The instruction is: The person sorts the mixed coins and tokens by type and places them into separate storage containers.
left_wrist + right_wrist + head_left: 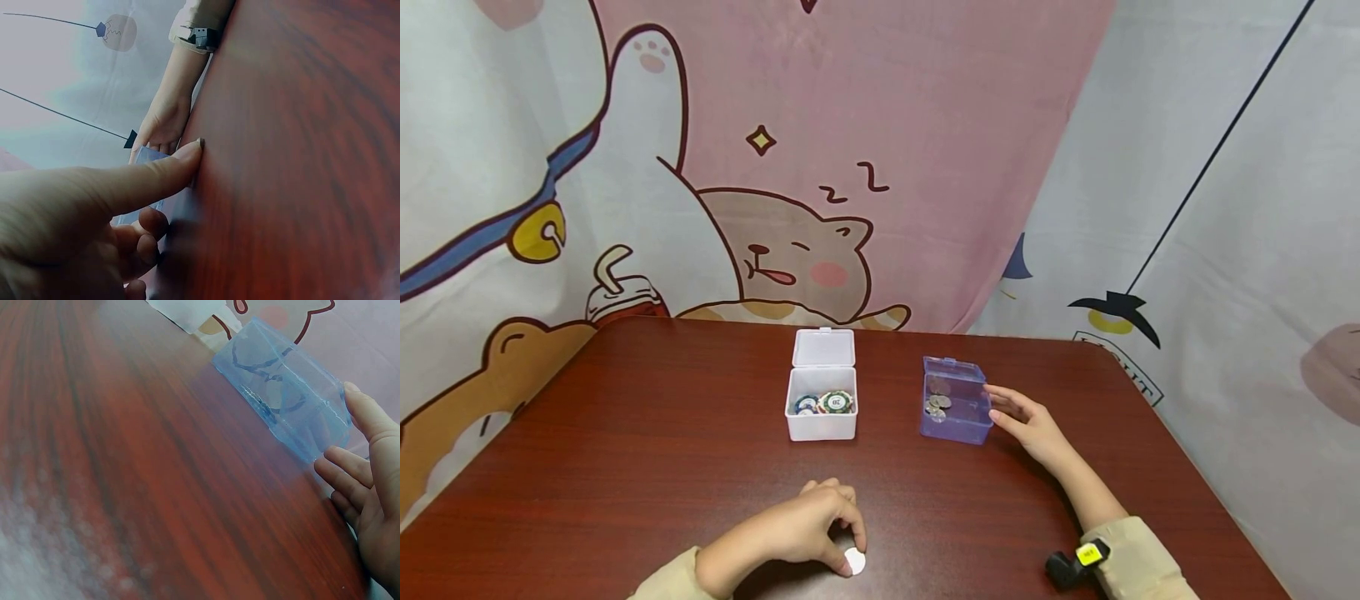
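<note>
My left hand (816, 521) pinches a small round white disc (854, 561) between thumb and index finger, low over the front of the table. In the left wrist view the thumb (178, 162) reaches to the disc's edge, and the other fingers are bent below it. My right hand (1033, 425) rests its fingertips on the right side of a see-through blue-purple box (958, 427). That box has its lid raised and silver coins (937, 404) inside. In the right wrist view the fingers (350, 472) lie fairly straight at the box's end.
Left of the blue-purple box stands a white box (822, 427) with its lid up, holding several poker chips (835, 402). Both stand on a dark red-brown wooden table (662, 450). A printed cartoon curtain (925, 167) hangs behind the table's far edge.
</note>
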`<state>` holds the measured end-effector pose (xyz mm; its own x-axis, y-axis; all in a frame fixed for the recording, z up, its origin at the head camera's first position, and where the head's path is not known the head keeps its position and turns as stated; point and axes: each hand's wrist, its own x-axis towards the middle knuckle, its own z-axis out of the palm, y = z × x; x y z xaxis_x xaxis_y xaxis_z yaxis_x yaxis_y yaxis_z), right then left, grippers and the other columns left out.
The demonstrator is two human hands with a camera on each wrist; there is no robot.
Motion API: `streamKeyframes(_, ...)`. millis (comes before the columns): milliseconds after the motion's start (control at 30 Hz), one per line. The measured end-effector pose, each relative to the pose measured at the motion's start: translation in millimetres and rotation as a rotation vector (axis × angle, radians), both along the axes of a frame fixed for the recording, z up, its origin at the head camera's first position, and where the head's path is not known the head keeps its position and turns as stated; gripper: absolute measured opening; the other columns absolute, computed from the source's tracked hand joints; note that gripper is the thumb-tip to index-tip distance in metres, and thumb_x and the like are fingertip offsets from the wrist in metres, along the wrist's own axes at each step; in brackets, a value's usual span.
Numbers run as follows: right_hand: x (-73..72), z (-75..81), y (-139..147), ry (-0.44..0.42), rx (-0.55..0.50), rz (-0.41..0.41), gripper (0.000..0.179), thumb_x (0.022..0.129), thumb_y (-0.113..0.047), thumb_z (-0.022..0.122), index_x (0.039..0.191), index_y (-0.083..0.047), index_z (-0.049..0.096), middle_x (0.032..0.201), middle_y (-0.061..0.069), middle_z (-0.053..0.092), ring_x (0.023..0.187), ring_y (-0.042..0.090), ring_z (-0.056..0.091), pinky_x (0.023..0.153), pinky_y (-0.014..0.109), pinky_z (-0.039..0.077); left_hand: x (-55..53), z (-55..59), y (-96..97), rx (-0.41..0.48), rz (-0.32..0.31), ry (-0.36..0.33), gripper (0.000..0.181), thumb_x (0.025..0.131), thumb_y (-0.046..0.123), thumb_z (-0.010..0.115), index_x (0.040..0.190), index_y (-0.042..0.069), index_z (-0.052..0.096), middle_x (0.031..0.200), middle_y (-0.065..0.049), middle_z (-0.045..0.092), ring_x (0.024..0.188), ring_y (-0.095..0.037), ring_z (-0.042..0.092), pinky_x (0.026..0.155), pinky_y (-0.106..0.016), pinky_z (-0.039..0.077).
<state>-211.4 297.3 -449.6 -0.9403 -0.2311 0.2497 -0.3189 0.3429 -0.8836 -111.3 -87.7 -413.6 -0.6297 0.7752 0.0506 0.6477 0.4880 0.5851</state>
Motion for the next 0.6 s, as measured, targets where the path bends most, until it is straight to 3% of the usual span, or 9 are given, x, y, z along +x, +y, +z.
streamKeyframes(200,0.9,-0.5,-0.6,-0.005,-0.012,0.005,0.046,0.094,-0.015,0.063,0.138,-0.005,0.05,0.131,0.02,0.055,0.119,0.037,0.051,0.086,0.019,0.045,-1.0,-2.4,-0.4,0.0,0.002,-0.007,0.024,0.061,0.023,0.088,0.074,0.028,0.069,0.072,0.019,0.044,0.077,0.001,0.037,0.07,-0.023,0.026)
streamKeyframes(533,-0.7,-1.0,0.3,-0.001,-0.009,0.006,0.046,0.094,-0.015,0.063,0.137,-0.005,0.051,0.13,0.02,0.055,0.118,0.037,0.052,0.086,0.02,0.046,-6.8,-7.7,-1.7,0.119,-0.027,0.015,0.011,0.073,0.025,0.08,0.071,0.025,0.07,0.069,0.017,0.046,0.074,0.002,0.039,0.071,-0.022,0.03)
streamKeyframes(600,-1.3,-1.1,0.8,0.001,-0.005,0.005,0.046,0.094,-0.015,0.063,0.137,-0.005,0.051,0.13,0.02,0.056,0.118,0.036,0.052,0.086,0.02,0.046,-7.9,-8.4,-1.4,0.145,-0.026,-0.015,0.01,0.074,0.023,0.08,0.071,0.024,0.07,0.069,0.016,0.047,0.074,0.002,0.04,0.07,-0.021,0.032)
